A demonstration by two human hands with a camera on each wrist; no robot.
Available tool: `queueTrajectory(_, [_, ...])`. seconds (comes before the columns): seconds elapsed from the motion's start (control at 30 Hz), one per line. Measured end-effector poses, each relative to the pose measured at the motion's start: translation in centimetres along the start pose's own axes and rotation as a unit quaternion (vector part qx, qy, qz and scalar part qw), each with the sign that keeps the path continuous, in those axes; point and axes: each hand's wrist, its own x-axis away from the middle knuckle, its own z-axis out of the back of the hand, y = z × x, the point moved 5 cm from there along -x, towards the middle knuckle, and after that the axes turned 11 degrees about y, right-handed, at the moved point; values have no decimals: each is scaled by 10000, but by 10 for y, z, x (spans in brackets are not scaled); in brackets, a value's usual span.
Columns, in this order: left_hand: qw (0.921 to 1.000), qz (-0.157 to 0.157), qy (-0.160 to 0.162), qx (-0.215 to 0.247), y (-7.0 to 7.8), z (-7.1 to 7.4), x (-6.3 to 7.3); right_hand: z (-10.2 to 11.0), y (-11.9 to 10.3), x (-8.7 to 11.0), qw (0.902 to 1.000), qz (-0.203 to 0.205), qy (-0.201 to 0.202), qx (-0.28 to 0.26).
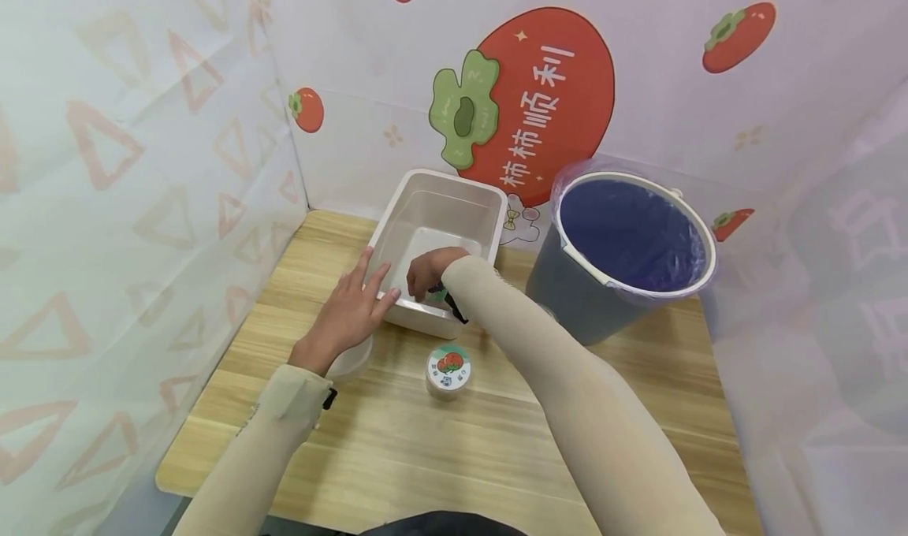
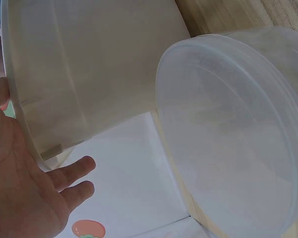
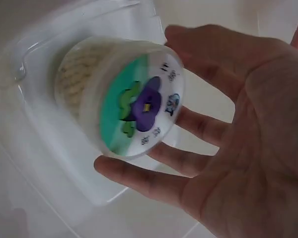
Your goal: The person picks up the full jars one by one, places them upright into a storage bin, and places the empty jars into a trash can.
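Observation:
In the head view a pale rectangular plastic bin [image 1: 474,193] stands against the back wall. My left hand [image 1: 347,311] rests at its left front corner, fingers spread and fairly straight along the rim. Inside the bin is my right hand [image 1: 429,272], reaching down over the front edge. The right wrist view shows its fingers round the lid of a small round tub [image 3: 141,106]. That tub has a purple flower on its green and white lid and pale bumpy contents. A similar tub [image 1: 448,369] with a red fruit picture stands on the table before the bin.
A translucent round container [image 2: 228,129] sits beneath my left wrist, partly hidden in the head view. To the bin's right a large dark bucket [image 1: 638,232] holds a clear plastic liner. Patterned sheets [image 1: 355,39] surround the wooden table [image 1: 426,465].

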Motion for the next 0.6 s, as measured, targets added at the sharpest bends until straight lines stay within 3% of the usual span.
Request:
queueTrajectory(0.33, [9999,15,-73,69,0,-3,1,-2,-11,2,9994,13,-222,246])
queueTrajectory(0.43, [10000,7,-58,76,0,-4,0,0,-6,5,9994,-205,-215,195])
queueTrajectory(0.5, [10000,6,-51,81,-1,-4,-2,5,-4,9,9995,-257,-127,92])
queueTrajectory(0.6, [10000,1,-54,59,-2,-1,-3,13,-5,17,9996,80,257,-45])
